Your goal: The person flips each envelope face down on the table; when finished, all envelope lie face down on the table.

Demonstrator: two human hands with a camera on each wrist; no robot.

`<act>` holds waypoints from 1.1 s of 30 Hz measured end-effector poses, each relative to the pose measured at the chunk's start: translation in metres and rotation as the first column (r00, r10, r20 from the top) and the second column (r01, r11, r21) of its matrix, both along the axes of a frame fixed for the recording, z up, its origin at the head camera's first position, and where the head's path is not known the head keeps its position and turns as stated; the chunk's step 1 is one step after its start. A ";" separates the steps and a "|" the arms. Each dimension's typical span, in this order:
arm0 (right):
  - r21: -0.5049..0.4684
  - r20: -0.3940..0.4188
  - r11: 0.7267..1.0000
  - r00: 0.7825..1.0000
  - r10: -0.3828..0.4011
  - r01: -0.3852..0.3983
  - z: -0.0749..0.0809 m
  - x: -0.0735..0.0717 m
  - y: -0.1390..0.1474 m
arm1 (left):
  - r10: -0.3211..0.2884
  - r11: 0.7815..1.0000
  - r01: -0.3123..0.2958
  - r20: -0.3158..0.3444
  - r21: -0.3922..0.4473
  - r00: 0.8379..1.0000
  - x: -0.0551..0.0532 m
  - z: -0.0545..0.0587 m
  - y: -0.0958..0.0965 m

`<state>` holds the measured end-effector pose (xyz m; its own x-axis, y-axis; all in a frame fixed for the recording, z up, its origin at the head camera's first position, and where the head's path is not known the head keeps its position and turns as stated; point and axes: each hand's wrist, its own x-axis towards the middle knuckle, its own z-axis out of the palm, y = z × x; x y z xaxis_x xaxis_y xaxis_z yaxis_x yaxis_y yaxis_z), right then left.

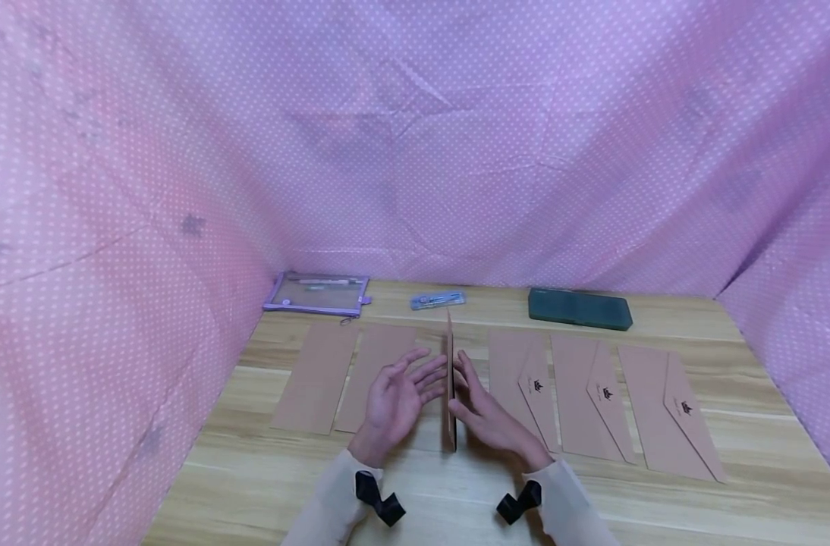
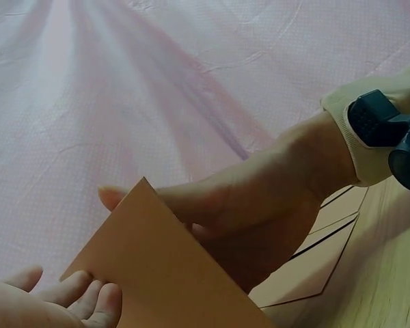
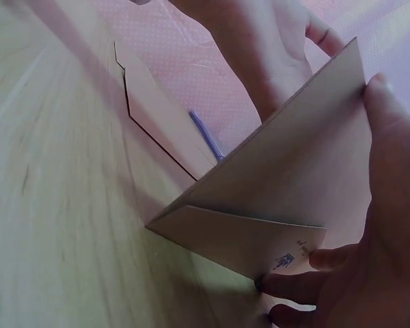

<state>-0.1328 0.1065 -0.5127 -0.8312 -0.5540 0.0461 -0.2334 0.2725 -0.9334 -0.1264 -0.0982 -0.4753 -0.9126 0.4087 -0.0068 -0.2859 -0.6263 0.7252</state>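
A brown kraft-paper envelope (image 1: 451,387) stands on edge on the table between the two hands, seen nearly edge-on in the head view. Fingertips of the left hand (image 1: 396,402) touch its left face, the palm turned toward it. On the other side, the right hand (image 1: 486,417) has its fingers against the face with the flap. The right wrist view shows that flap (image 3: 253,242) with a small dark print, the right fingertips touching it and the thumb near the envelope's edge. In the left wrist view, the envelope's plain face (image 2: 157,266) partly hides the right hand.
Two plain envelopes (image 1: 315,379) lie to the left; three with crown-printed flaps (image 1: 595,398) lie to the right. Along the back are a purple-edged mesh pouch (image 1: 315,294) with pens, a small blue packet (image 1: 438,300) and a dark green case (image 1: 580,309). Pink dotted cloth (image 1: 415,152) surrounds the table.
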 end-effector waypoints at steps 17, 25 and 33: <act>-0.026 0.013 1.000 1.000 -0.013 0.013 0.001 0.000 0.003 | -0.057 0.998 0.057 0.007 -0.022 0.998 -0.001 -0.008 0.010; -0.037 0.069 0.997 0.995 -0.067 0.070 0.004 0.002 0.007 | -0.062 0.994 0.065 0.043 -0.084 0.997 -0.002 -0.019 0.011; -0.077 0.121 0.992 0.988 -0.090 0.100 0.004 0.005 0.013 | -0.060 0.983 0.081 0.132 -0.163 0.989 -0.003 -0.035 0.008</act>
